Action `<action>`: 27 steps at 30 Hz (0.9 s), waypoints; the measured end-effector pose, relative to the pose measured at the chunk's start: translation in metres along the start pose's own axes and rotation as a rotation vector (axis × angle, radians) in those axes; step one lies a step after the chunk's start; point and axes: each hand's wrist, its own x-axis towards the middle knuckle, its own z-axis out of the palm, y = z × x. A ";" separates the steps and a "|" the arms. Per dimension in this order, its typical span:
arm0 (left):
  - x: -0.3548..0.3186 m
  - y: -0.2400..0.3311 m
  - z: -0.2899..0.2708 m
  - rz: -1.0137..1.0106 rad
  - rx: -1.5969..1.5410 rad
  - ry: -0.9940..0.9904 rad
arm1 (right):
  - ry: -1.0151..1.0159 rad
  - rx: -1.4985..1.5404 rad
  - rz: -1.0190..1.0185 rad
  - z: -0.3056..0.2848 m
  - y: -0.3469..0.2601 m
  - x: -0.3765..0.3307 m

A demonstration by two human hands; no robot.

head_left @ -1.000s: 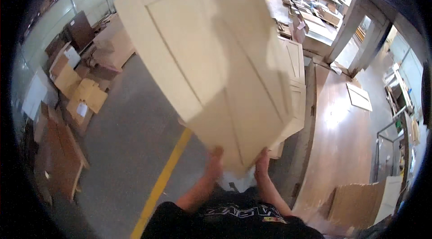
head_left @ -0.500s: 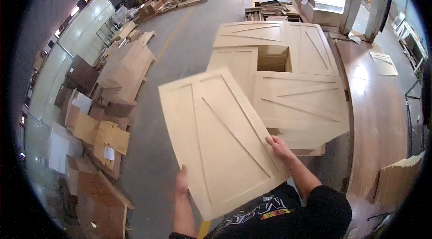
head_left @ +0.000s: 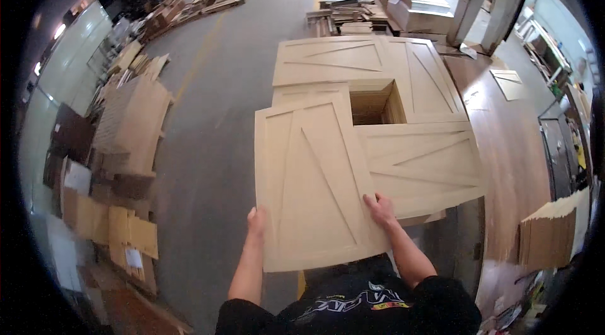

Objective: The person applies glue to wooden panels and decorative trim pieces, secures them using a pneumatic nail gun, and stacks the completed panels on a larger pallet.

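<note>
A pale wooden door panel (head_left: pixel 309 196) with raised framing and diagonal strips is held out in front of me. My left hand (head_left: pixel 256 220) grips its left edge near the lower end, fingers hidden behind it. On the opposite edge, my right hand (head_left: pixel 379 209) is closed with the thumb on the face. Beyond and to the right stands a stack of similar panels (head_left: pixel 419 161), laid around a square gap (head_left: pixel 376 105). The held panel's far end overlaps the near left part of that stack in view; whether they touch I cannot tell.
A long brown board surface (head_left: pixel 504 165) runs along the right, with corrugated sheets (head_left: pixel 547 234) near its close end. To the left are a large board stack (head_left: pixel 133 124) and cardboard pieces (head_left: pixel 129 231). Wooden strips (head_left: pixel 350 15) lie beyond the panels, near a pillar (head_left: pixel 488 7).
The panel has swung straighter and its far end has come right, closer to the stack. Both hands keep their grip on its edges. My view has shifted to the right.
</note>
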 end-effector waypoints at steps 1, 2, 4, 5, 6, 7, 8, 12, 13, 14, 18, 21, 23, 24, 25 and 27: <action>0.020 0.019 0.014 0.002 -0.002 -0.047 | 0.038 -0.014 0.036 0.002 0.000 0.012; 0.043 0.040 0.027 -0.045 0.005 -0.065 | 0.080 -0.021 0.051 0.008 0.001 0.022; 0.087 0.065 0.045 -0.086 0.001 -0.089 | 0.169 -0.111 0.169 0.022 0.006 0.049; 0.114 0.067 0.048 -0.068 0.014 -0.135 | 0.184 -0.120 0.171 0.025 0.005 0.061; 0.140 0.058 0.044 -0.059 0.030 -0.168 | 0.204 -0.043 0.159 0.034 0.003 0.070; 0.164 0.046 0.042 -0.068 0.024 -0.163 | 0.218 0.035 0.143 0.044 0.000 0.078; 0.186 0.032 0.034 -0.077 -0.045 -0.182 | 0.200 0.028 0.144 0.056 -0.006 0.089; 0.215 0.021 0.046 0.013 -0.131 -0.389 | 0.255 -0.274 0.114 0.063 -0.009 0.106; 0.211 0.017 0.048 0.005 -0.132 -0.407 | 0.317 -0.596 0.042 0.064 -0.011 0.104; 0.199 0.009 0.047 0.231 0.471 -0.199 | 0.326 -0.603 0.055 0.062 -0.011 0.098; 0.156 -0.026 0.030 0.246 0.700 -0.203 | 0.360 -0.571 -0.095 0.081 0.028 0.068; 0.109 -0.042 0.031 0.084 0.489 -0.206 | 0.329 -0.280 0.174 0.117 0.051 0.009; 0.096 -0.051 0.030 0.137 0.435 -0.102 | 0.263 -0.221 0.265 0.131 0.043 -0.022; 0.099 -0.056 0.029 0.131 0.440 -0.104 | 0.261 -0.238 0.262 0.136 0.044 -0.029; 0.106 -0.062 0.031 0.143 0.398 -0.096 | 0.254 -0.256 0.252 0.139 0.045 -0.031; 0.114 -0.064 0.040 0.157 0.358 -0.108 | 0.287 -0.252 0.310 0.134 0.050 -0.013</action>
